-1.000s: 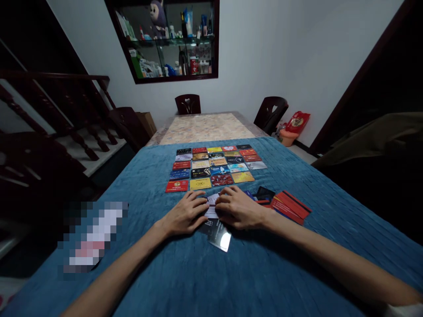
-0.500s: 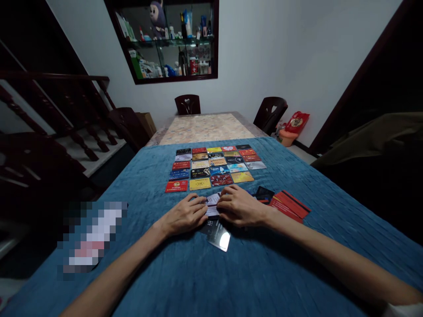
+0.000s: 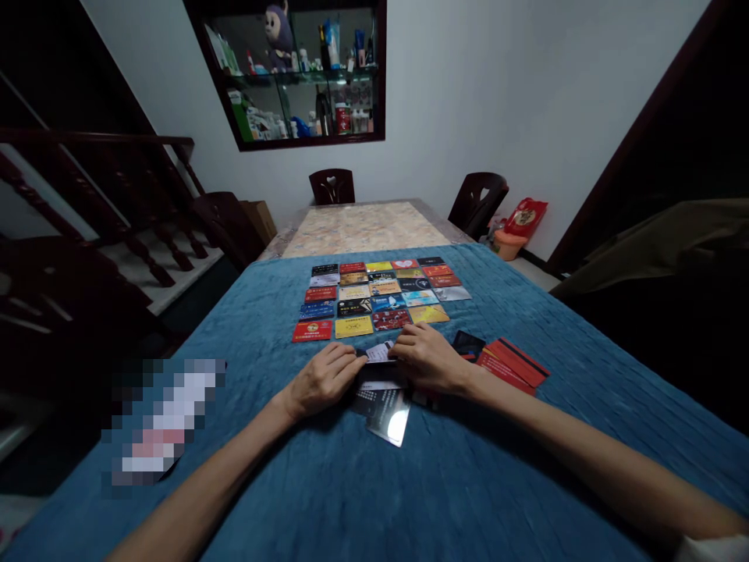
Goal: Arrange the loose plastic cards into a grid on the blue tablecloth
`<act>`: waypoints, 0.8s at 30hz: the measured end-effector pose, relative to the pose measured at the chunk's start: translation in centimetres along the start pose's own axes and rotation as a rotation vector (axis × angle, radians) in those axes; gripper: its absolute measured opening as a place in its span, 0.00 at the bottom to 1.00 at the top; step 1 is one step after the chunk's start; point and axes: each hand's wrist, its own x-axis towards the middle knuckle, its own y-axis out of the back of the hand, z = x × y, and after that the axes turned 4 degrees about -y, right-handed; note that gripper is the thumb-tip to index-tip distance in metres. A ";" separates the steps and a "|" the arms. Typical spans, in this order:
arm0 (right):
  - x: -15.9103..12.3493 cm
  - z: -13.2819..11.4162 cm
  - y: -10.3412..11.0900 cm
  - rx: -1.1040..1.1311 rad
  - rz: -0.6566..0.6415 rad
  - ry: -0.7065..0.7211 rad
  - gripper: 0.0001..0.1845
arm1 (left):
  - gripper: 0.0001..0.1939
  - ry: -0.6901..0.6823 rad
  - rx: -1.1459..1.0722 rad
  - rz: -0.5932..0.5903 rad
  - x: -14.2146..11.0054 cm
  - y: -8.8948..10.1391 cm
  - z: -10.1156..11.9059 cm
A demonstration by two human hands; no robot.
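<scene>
My left hand (image 3: 328,380) and my right hand (image 3: 430,357) face each other over a loose pile of plastic cards. Between them is a dark card (image 3: 380,376), its far edge tipped up, with fingers of each hand closed on its two ends. Behind it shows part of a white printed card (image 3: 379,353). On the near side a shiny silver-grey card (image 3: 391,417) sticks out of the pile and reflects light. Beyond my hands, several cards lie face up in neat rows, with a yellow card (image 3: 354,326) and a red card (image 3: 312,331) in the nearest row.
Several red cards (image 3: 515,365) and a black card (image 3: 468,343) lie fanned to the right. A blurred-out object (image 3: 169,421) rests at left on the blue cloth (image 3: 374,499). Chairs (image 3: 478,203) stand around the table's far end.
The white card between my hands is now mostly covered by a dark, tilted card. My fingers have drawn in around its ends, and the right hand has shifted slightly away from me.
</scene>
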 end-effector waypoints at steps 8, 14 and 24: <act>0.1 0.3 -0.9 0.140 0.000 -0.138 0.09 | 0.12 0.180 -0.080 0.040 -0.1 -0.5 0.2; 0.4 0.5 -1.4 0.203 0.031 -0.186 0.09 | 0.14 0.238 -0.121 0.062 -0.7 -0.9 -0.2; 0.6 0.8 -1.4 0.303 0.202 -0.206 0.04 | 0.16 0.276 -0.135 0.103 -1.1 -1.1 -0.5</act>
